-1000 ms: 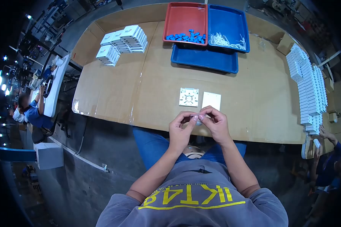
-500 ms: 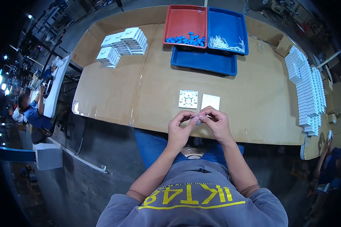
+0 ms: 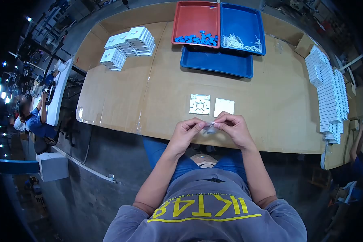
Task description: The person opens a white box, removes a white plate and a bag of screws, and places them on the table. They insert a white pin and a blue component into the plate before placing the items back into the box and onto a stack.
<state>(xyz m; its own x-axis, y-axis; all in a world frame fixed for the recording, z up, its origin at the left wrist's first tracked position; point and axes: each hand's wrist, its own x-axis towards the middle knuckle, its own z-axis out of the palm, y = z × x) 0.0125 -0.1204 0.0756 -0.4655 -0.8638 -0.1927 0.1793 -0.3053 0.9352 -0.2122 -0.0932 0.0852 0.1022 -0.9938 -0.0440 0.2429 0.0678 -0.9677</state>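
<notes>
Both my left hand [image 3: 186, 135] and my right hand [image 3: 234, 130] pinch a small clear plastic piece [image 3: 209, 128], which looks like a thin bag, between thumbs and fingers near the table's front edge. Just beyond them lies a square white part with a dark pattern [image 3: 199, 104]. To its right rests a plain white square plate [image 3: 224, 106], its lower edge close behind my right fingers. What the plastic contains, if anything, is too small to tell.
A red tray [image 3: 197, 20] with blue pieces and a blue tray [image 3: 242, 24] with white sticks overlap another blue tray [image 3: 216, 64]. White stacks stand at back left [image 3: 138, 40] and right [image 3: 328, 94]. A person [image 3: 39, 119] sits far left.
My hands have moved slightly apart, and more of the clear plastic shows between them. The view has shifted slightly.
</notes>
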